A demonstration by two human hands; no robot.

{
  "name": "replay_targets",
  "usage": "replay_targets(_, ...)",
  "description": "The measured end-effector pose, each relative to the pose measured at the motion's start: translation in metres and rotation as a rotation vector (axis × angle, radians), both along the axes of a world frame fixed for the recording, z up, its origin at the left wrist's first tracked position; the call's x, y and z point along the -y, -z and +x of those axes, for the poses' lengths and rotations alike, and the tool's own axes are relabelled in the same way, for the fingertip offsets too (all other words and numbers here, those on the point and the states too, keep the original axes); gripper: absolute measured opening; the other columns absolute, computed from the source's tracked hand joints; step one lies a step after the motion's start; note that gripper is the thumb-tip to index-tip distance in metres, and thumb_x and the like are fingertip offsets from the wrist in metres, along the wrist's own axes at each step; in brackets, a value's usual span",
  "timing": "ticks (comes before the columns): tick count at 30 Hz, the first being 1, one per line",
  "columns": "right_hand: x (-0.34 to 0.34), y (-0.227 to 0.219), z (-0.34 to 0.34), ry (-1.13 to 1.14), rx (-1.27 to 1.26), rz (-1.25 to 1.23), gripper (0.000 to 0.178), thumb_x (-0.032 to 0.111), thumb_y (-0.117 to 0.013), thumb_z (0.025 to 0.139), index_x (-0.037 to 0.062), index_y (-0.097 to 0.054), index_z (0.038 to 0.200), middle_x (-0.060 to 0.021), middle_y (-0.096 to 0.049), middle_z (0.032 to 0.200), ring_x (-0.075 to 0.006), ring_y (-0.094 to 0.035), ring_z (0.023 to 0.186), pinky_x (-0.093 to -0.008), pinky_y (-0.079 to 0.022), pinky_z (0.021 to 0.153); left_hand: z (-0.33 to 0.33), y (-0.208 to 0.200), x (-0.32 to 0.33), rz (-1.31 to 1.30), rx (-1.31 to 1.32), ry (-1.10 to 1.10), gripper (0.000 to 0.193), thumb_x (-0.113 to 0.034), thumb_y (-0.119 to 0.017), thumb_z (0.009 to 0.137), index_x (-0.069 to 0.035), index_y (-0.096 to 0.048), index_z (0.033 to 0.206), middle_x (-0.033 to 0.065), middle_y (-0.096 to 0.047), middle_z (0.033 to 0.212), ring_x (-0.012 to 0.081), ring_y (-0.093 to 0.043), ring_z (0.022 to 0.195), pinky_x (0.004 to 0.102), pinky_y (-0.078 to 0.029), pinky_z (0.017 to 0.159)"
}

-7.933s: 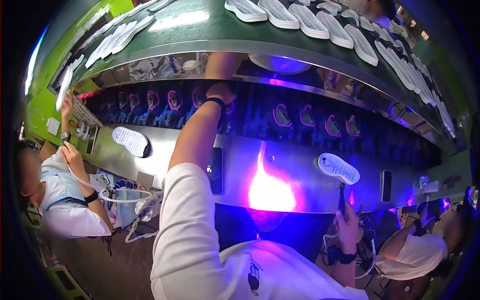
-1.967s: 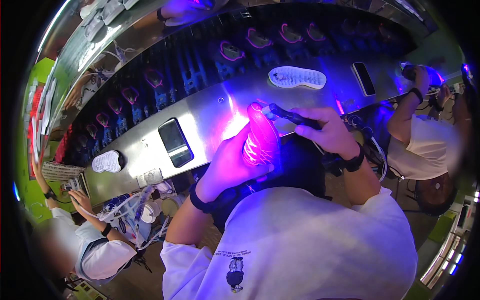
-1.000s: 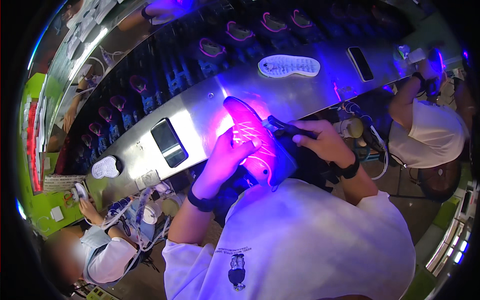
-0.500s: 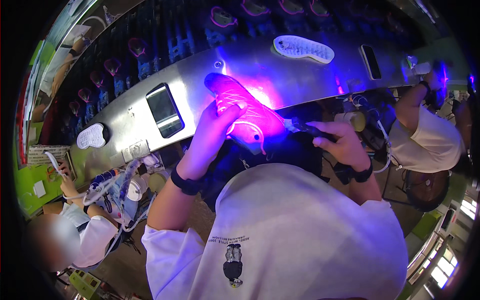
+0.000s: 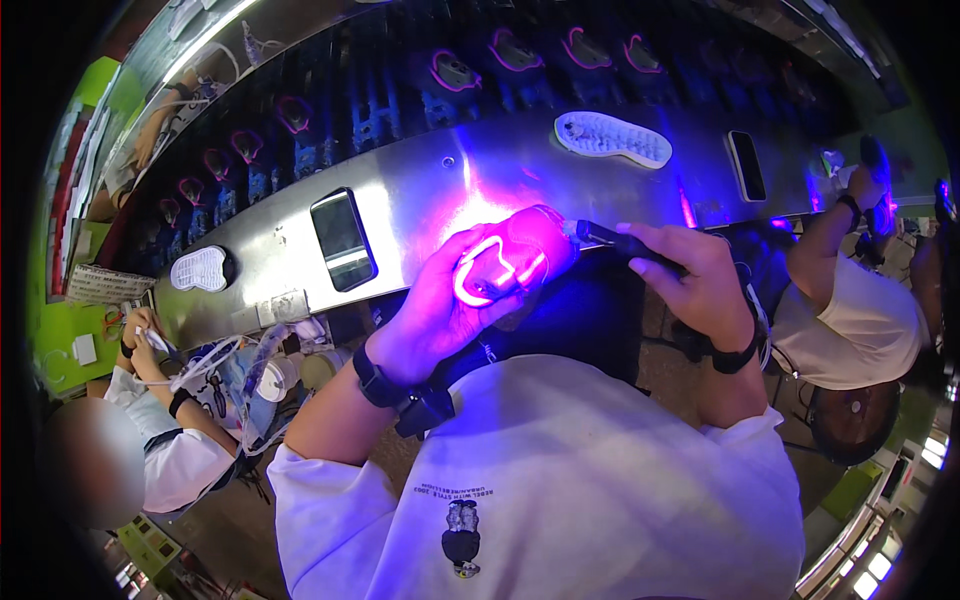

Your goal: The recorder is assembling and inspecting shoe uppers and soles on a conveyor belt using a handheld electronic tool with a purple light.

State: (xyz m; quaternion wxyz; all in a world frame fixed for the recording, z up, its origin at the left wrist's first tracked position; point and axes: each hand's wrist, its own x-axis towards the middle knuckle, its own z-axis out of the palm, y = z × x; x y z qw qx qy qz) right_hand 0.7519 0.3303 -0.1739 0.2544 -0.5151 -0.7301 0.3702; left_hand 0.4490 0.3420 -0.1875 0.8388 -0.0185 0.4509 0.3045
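The left hand (image 5: 428,308) hides part of the shoe (image 5: 528,240). The left co-worker's head (image 5: 95,462) is blurred. The lower frame edge cuts off the shirt (image 5: 600,480).

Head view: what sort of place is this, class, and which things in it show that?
Probably a shoe factory or workshop: the left hand holds a shoe, the right hand a brush-like tool, and a white sole lies on the metal bench.

Pink-lit shoe (image 5: 541,238), tilted, dark brush (image 5: 598,234) apparently touching it
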Motion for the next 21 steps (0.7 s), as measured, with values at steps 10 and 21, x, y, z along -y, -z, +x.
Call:
replay_targets(10,-0.009,0.02,-0.009,-0.015,-0.013,-0.019,0.042,0.003,-0.075,0.084,0.0071,-0.07,0.126,-0.0109,-0.067,0.086,-0.0235,-0.064,0.074,-0.0319,-0.05,0.071,-0.01,0.044,0.022,-0.489,0.804,-0.168,0.07,-0.05,-0.059,0.098,-0.002,-0.04,0.146,0.0243,-0.051,0.13,0.0335,-0.061,0.109,0.0366,-0.065,0.084)
replay_targets(21,-0.004,0.037,-0.043,-0.006,-0.131,0.019,0.041,-0.001,-0.077,0.082,0.0024,-0.071,0.122,-0.0113,-0.072,0.1,-0.02,-0.068,0.089,-0.0312,-0.053,0.083,-0.011,0.023,0.026,-0.465,1.152,-0.295,0.061,-0.031,-0.058,0.099,-0.001,-0.039,0.15,0.0343,-0.048,0.135,0.0379,-0.065,0.102,0.0387,-0.063,0.082)
